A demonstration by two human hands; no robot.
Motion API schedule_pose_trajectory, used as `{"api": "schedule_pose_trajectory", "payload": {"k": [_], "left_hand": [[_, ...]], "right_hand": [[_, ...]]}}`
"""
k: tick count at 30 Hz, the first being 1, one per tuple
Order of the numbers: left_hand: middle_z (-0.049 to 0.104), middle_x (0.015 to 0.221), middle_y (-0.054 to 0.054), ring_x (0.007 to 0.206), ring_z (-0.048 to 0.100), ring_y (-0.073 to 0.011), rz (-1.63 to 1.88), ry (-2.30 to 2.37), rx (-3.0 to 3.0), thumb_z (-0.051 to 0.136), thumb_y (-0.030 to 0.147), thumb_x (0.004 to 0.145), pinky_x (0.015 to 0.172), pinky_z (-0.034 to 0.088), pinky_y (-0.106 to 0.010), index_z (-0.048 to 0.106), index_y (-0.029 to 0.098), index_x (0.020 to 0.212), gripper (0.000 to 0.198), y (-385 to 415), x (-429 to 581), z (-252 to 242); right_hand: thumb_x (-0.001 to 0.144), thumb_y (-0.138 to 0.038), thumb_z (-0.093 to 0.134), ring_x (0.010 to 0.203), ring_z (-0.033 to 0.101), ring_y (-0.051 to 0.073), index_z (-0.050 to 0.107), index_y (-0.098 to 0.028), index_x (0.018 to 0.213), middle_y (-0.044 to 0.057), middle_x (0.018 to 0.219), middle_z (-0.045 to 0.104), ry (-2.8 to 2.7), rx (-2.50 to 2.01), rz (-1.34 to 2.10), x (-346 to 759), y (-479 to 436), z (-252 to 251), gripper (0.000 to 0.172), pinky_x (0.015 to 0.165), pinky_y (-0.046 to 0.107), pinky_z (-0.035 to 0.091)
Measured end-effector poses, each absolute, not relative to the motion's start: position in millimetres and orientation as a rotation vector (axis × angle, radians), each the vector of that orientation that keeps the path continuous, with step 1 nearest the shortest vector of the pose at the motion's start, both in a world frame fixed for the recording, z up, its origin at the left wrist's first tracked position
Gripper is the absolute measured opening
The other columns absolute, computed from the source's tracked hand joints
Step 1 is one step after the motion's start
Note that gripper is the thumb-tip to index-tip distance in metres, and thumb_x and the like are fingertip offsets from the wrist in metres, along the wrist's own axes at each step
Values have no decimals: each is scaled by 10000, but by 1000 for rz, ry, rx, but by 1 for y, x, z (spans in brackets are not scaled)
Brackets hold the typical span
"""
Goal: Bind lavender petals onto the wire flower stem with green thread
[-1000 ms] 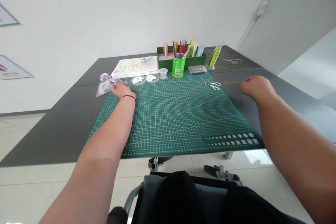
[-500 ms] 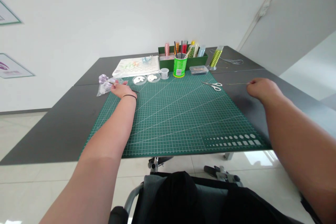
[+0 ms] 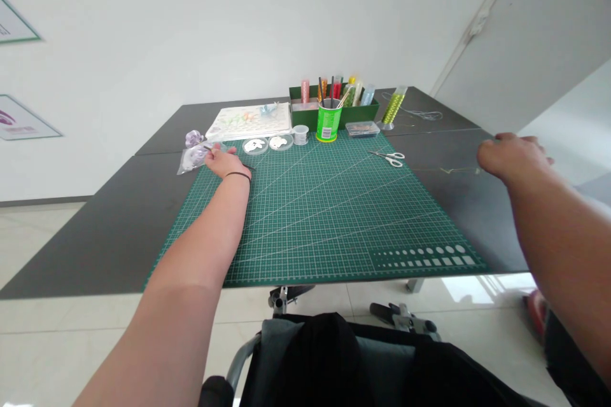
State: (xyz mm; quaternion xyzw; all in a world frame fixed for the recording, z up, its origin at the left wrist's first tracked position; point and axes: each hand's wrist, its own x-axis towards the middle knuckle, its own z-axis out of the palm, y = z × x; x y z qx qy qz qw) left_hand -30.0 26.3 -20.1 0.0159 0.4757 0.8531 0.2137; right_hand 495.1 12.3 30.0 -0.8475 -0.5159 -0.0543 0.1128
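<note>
My left hand (image 3: pixel 222 162) is closed around a thin dark tool (image 3: pixel 209 149) at the far left of the green cutting mat (image 3: pixel 305 216). The tool's other end sticks out past the wrist; its exact kind is hard to make out. Just beyond the fingers lies a clear bag (image 3: pixel 191 157) with pale purple flowers. My right hand (image 3: pixel 515 156) is over the dark table to the right of the mat, fingers somewhat apart and partly hidden. A thin thread or wire (image 3: pixel 449 170) lies to its left, apart from the hand. White-handled scissors (image 3: pixel 391 158) rest on the mat's right side.
Along the back stand a green can (image 3: pixel 328 122) with sticks, a green box (image 3: pixel 305 116) of coloured spools, and a yellow-green spool (image 3: pixel 394 107). Two shallow dishes (image 3: pixel 255 145) of white pieces, a small clear tub (image 3: pixel 300 134), a flat case (image 3: pixel 361 129) and a white board (image 3: pixel 224 124) are also there.
My right hand has moved right, away from the thread, and its fingers have spread. More of the thread shows on the table. My left hand has barely moved.
</note>
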Motion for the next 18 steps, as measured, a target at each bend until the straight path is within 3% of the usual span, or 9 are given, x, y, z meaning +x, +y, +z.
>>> {"api": "schedule_pose_trajectory", "payload": {"k": [2, 4, 9, 12, 18], "left_hand": [[724, 1297, -79, 532, 553, -10, 2360, 1326, 66, 363, 165, 1123, 421, 297, -181, 565, 176, 1164, 207, 26, -28, -19], [751, 1194, -62, 514, 540, -10, 2345, 1302, 117, 401, 166, 1115, 425, 311, -170, 594, 167, 1163, 200, 25, -24, -18], [786, 1099, -24, 485, 518, -5, 2241, 1096, 273, 505, 145, 1084, 394, 275, -176, 592, 171, 1045, 99, 19, -10, -13], [813, 1044, -21, 441, 439, -7, 2096, 1014, 380, 516, 138, 1080, 378, 254, -169, 567, 178, 942, 152, 12, 0, -10], [836, 971, -49, 412, 385, 5, 1673, 848, 652, 609, 134, 1029, 341, 211, -121, 617, 152, 887, 143, -6, 18, -5]], "right_hand": [[1028, -208, 460, 1515, 491, 467, 630, -35, 1549, 415, 1597, 475, -1323, -2369, -16, 467, 9, 37, 574, 1150, 618, 382], [1001, -154, 502, 1541, 462, 422, 655, -48, 1512, 366, 1593, 506, -1405, -2150, -34, 435, 9, 36, 543, 1236, 563, 332], [915, -160, 578, 1389, 565, 404, 732, -48, 1300, 299, 1360, 667, -1824, -1556, -45, 338, 14, -1, 430, 1179, 593, 435], [912, -217, 600, 1298, 625, 398, 738, -95, 1214, 255, 1242, 707, -1941, -1258, 115, 277, 12, -25, 354, 1155, 604, 482], [950, -265, 609, 1336, 646, 343, 671, -150, 1341, 219, 1425, 659, -1791, -1146, 642, 201, 15, -41, 412, 1170, 577, 524]]}}
